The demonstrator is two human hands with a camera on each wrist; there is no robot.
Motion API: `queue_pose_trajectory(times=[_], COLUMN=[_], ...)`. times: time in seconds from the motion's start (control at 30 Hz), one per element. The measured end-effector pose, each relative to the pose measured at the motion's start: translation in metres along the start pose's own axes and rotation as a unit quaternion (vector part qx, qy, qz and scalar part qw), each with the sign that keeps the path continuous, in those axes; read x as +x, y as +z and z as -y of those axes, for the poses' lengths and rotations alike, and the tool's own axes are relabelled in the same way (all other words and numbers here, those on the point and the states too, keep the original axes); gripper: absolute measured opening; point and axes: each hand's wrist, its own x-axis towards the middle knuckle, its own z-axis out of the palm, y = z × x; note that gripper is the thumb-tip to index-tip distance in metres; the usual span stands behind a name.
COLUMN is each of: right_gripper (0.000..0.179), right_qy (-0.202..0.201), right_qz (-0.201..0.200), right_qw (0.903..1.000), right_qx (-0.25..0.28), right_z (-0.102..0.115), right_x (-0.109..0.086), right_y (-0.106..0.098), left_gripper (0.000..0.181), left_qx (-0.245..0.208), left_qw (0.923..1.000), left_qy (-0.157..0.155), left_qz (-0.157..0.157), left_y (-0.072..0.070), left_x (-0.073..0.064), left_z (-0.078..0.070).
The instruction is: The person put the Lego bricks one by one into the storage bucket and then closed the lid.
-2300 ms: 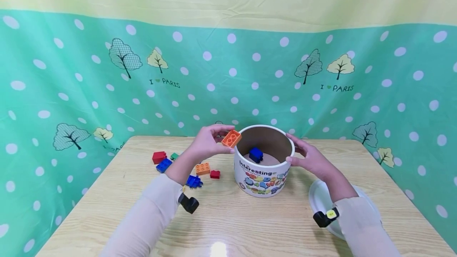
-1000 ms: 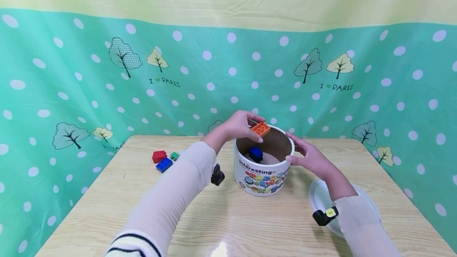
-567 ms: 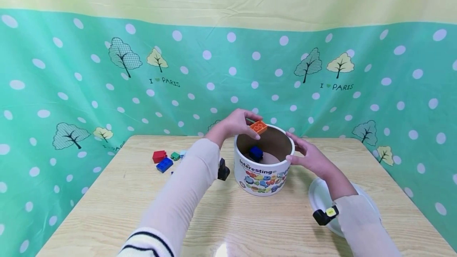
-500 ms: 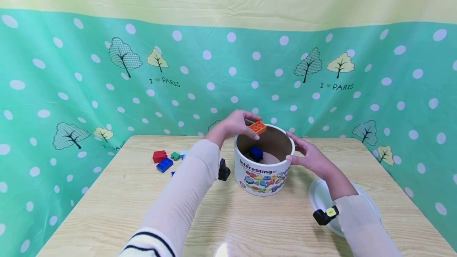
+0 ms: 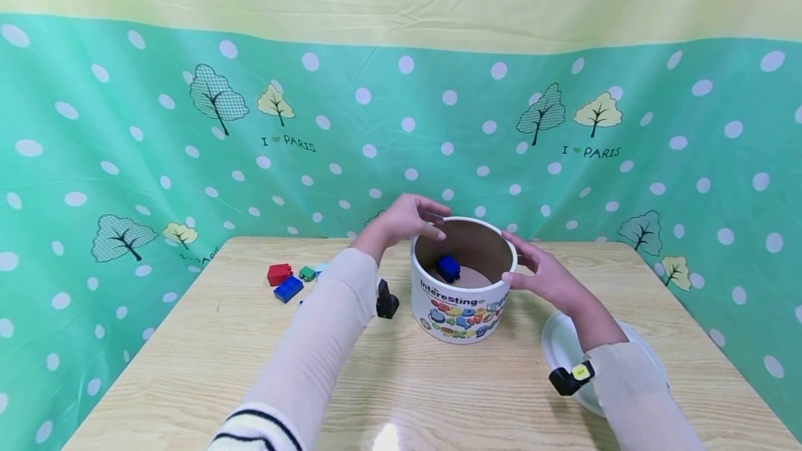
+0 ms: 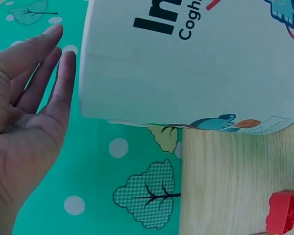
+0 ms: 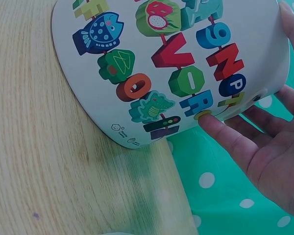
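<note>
Grips the right side of the white printed tub [image 5: 457,319] with the right hand [image 5: 541,277], thumb on the near rim, fingers set farther back. Holds the left hand [image 5: 407,219] at the tub's left rim, fingers loosely parted with nothing in them; in the left wrist view, shows them apart from the tub wall. Stands the tub upright on the tabletop [image 5: 470,395], just below mid-frame, with a dark-blue brick [image 5: 447,268] inside. At left, shows a red brick [image 5: 279,274], a studded blue brick [image 5: 288,289] and a small green brick [image 5: 307,273]. At lower right, shows a round white disc [image 5: 560,350], partly covered by the right arm.
</note>
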Motion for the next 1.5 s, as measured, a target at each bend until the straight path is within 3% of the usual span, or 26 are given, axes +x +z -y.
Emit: queue_pose_trajectory(times=[0.23,0.5,0.7,0.9,1.2,1.5], right_gripper=[0.083,0.084,0.082,0.083,0.085,0.085], right_qy=[0.001,0.001,-0.001,0.001,0.002,0.003], right_qz=[0.000,0.000,-0.002,-0.002,-0.005,-0.007], right_qw=[1.0000,1.0000,1.0000,1.0000,0.9999,1.0000], right_qx=[-0.002,-0.008,-0.007,-0.007,-0.015,-0.006], right_z=[0.001,0.002,0.001,0.001,0.002,0.000], right_x=[0.000,-0.001,-0.001,-0.001,0.000,0.000], right_y=[0.001,0.000,0.000,0.001,0.000,0.001], left_gripper=[0.048,0.044,0.041,0.039,0.039,0.040], left_qx=[-0.007,-0.018,-0.029,-0.043,-0.026,-0.060], left_qw=[0.9997,0.9964,0.9901,0.9847,0.9834,0.9817], left_qy=[0.020,0.045,0.062,0.067,0.044,0.036], left_qz=[-0.012,-0.070,-0.122,-0.155,-0.174,-0.177], left_y=[-0.006,-0.014,-0.016,-0.017,-0.022,-0.026], left_x=[-0.010,-0.026,-0.038,-0.049,-0.064,-0.081], left_z=[0.002,0.011,0.018,0.024,0.039,0.059])
